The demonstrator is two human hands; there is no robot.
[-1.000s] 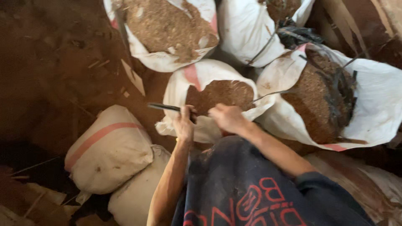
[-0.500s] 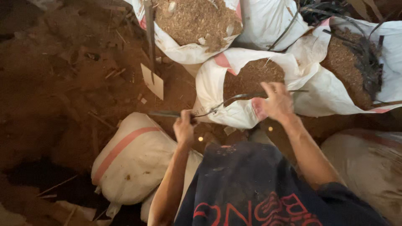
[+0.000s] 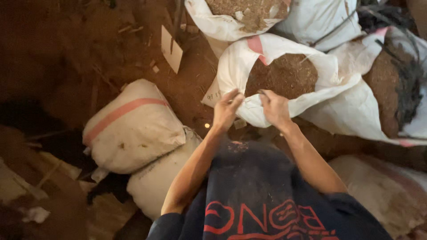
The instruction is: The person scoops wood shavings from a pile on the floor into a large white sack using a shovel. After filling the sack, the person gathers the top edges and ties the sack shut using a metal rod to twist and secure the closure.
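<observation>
At near rim of open sack [image 3: 249,106], left hand [image 3: 226,110], right hand [image 3: 275,108] now both pinch fabric.

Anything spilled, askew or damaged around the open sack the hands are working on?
Nothing is clearly damaged. The left hand and right hand pinch the near rim of the open white sack, which is folded unevenly. Pale scraps and splinters litter the dirt floor beside it.

Dirt floor [image 3: 66,49], brown, littered with wood chips. On it: open white sacks [image 3: 284,75] of brown material; tied sacks [image 3: 133,129]; a pale card [image 3: 171,50].
</observation>
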